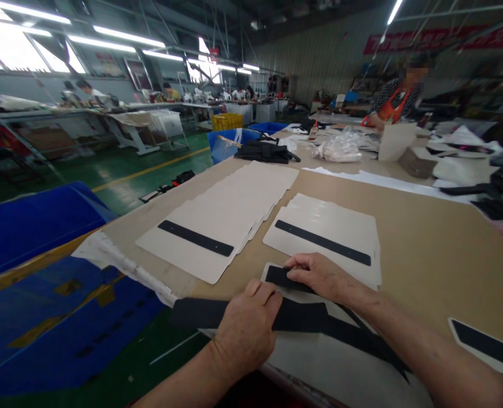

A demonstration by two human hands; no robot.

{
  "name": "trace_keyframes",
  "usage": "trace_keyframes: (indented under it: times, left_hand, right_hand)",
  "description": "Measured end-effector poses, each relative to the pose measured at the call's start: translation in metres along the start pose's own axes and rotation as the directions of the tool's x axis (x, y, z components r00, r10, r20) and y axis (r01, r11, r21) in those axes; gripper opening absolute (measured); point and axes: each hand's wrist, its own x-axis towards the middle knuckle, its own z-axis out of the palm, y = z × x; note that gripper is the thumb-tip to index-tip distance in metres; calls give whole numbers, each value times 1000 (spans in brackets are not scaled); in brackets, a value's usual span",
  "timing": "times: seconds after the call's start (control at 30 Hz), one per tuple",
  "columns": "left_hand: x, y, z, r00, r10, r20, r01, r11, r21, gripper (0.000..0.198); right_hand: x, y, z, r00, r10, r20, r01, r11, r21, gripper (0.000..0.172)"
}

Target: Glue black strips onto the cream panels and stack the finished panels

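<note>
My left hand (248,324) is closed over a bundle of long black strips (300,315) near the table's front edge. The strips reach out on both sides of it, above pale sheets in front of me. Just beyond, my right hand (319,275) pinches the edge of a flat black strip (283,277) that lies on a white panel; its fingertips are partly hidden. Farther off, a fanned row of white panels (234,198) has a black strip (195,238) across its nearest panel. To its right, a shorter stack of white panels (332,212) also bears a black strip (322,242).
Another white panel with a black strip (489,343) lies at the table's right. Blue bins (42,226) stand beside the table on the left. Plastic bags (338,146) and cardboard pieces (398,141) lie at the far end, where a person in an orange apron (393,107) works.
</note>
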Motion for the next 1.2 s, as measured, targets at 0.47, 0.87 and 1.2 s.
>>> trace_keyframes:
  times: [0.47, 0.87, 1.2]
  left_hand:
    - [1, 0, 9, 994, -105, 27, 103, 991, 85, 77]
    - [6, 2, 4, 993, -100, 58, 94, 990, 101, 74]
    - [7, 2, 2, 992, -100, 77, 89, 988, 129, 70]
  right_hand:
    - [7, -4, -1, 1000, -17, -24, 11, 970, -245, 21]
    - [9, -4, 2, 999, -16, -42, 4, 962, -271, 22]
    - [-21, 2, -34, 999, 30, 32, -22, 973, -229, 47]
